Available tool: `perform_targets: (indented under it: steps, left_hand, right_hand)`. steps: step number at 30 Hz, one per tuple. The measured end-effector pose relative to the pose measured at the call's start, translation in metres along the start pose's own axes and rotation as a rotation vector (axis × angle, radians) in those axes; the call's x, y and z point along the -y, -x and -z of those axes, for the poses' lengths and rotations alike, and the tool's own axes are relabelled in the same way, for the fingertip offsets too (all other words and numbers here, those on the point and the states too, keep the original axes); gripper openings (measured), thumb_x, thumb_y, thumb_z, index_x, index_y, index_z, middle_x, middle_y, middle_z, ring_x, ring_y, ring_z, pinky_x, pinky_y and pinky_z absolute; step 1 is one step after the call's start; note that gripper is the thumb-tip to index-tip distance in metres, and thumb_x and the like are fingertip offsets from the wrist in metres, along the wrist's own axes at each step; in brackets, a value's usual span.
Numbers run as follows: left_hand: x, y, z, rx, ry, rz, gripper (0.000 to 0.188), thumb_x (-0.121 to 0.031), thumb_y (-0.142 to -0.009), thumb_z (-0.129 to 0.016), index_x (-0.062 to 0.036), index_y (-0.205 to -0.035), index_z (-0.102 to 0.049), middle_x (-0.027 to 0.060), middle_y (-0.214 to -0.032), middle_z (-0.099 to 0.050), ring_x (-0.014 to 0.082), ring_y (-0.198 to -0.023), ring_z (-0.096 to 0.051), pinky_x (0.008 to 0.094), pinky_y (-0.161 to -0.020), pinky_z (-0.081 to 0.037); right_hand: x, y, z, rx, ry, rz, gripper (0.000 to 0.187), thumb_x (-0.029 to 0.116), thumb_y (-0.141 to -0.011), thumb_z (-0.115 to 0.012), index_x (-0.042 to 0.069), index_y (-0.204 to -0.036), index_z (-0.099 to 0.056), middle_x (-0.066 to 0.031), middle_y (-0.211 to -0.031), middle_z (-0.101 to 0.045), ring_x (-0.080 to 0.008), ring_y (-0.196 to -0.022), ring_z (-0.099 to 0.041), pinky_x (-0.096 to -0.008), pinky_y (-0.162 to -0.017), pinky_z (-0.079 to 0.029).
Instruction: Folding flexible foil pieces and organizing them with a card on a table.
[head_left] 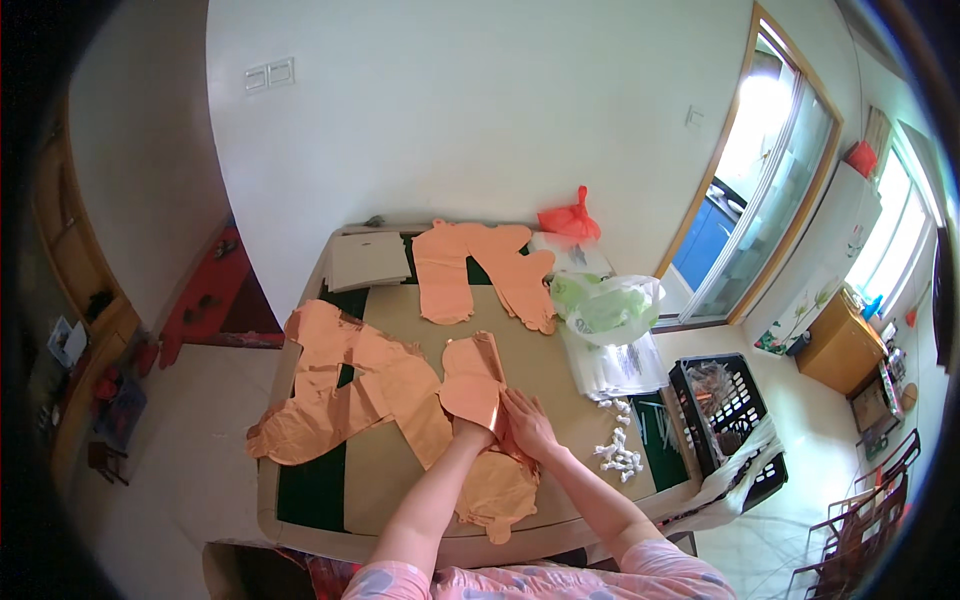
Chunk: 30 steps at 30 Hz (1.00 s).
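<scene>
A flat rose-gold foil balloon [473, 395] lies partly folded on the table in front of me. My left hand [474, 432] reaches in under its folded flap, which hides the fingers. Flat against the right edge of that fold rests my right hand [530, 428], its fingers stretched out and pointing away from me. A crumpled lower part of the foil [498, 490] spreads beneath my wrists toward the near edge. More uninflated foil balloons [335, 385] lie overlapping at the left, and another bent foil balloon [445, 270] is at the far side.
Cardboard sheets [370, 260] sit at the far left of the table [390, 495]. To the right are a green-white plastic bag [610, 308], clear plastic sleeves [615, 370], a red bag [570, 217] and small white bundles [622, 458]. A black crate [740, 375] stands beside the right edge.
</scene>
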<state>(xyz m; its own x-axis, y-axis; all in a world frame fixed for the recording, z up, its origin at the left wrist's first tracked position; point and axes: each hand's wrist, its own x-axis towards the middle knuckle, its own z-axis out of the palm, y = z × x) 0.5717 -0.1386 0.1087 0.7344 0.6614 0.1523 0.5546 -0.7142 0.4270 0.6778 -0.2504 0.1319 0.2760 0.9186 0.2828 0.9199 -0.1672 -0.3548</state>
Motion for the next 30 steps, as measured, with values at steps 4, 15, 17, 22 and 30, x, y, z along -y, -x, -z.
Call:
perform_targets:
  steps: [4,15,17,22,30]
  left_hand:
    - [-0.002,0.006,0.01,0.022,0.131,-0.056,0.056,-0.04,-0.092,-0.049,-0.0142,-0.141,-0.041,0.0109,-0.147,-0.04,0.0292,-0.134,-0.038,0.0374,-0.111,-0.031]
    - [0.0,0.001,0.003,-0.011,-0.126,-0.088,0.05,-0.03,-0.094,-0.041,-0.0087,-0.14,-0.042,0.0104,-0.147,-0.04,0.0239,-0.141,-0.027,0.0546,-0.114,-0.016]
    - [-0.002,-0.002,0.0,-0.044,-0.106,-0.087,0.052,-0.03,-0.095,-0.041,-0.0094,-0.142,-0.038,0.0097,-0.15,-0.035,0.0235,-0.142,-0.025,0.0536,-0.115,-0.016]
    - [-0.001,-0.003,-0.002,0.009,-0.141,-0.076,0.053,-0.03,-0.096,-0.036,-0.0103,-0.145,-0.034,0.0071,-0.154,-0.028,0.0221,-0.144,-0.021,0.0527,-0.115,-0.015]
    - [0.0,0.0,0.004,0.054,-0.124,-0.043,0.054,-0.03,-0.096,-0.037,-0.0108,-0.146,-0.034,0.0061,-0.155,-0.026,0.0212,-0.145,-0.02,0.0524,-0.116,-0.014]
  right_hand:
    - [0.014,0.008,0.024,0.001,-0.125,0.019,0.059,0.016,-0.082,-0.063,0.007,-0.136,-0.041,-0.018,-0.137,-0.045,-0.037,-0.126,-0.042,-0.0484,-0.107,-0.034]
    - [-0.024,0.016,0.012,-0.469,-0.555,-0.605,0.019,0.015,-0.088,-0.064,-0.003,-0.091,-0.064,-0.0118,-0.079,-0.067,-0.012,-0.071,-0.06,-0.029,-0.062,-0.048]
    - [-0.033,0.017,0.015,-0.426,-0.58,-0.65,0.021,0.018,-0.089,-0.064,-0.003,-0.095,-0.064,-0.0096,-0.078,-0.067,-0.0115,-0.07,-0.061,-0.028,-0.061,-0.048]
    - [-0.042,0.015,0.018,-0.363,-0.957,-0.73,0.028,0.024,-0.091,-0.064,-0.001,-0.104,-0.063,-0.0089,-0.081,-0.069,-0.0129,-0.072,-0.064,-0.027,-0.063,-0.05]
    - [-0.014,0.02,0.027,-0.382,-0.394,-0.419,0.028,0.024,-0.087,-0.068,-0.002,-0.097,-0.061,-0.0114,-0.079,-0.068,-0.0158,-0.067,-0.062,-0.0309,-0.058,-0.049]
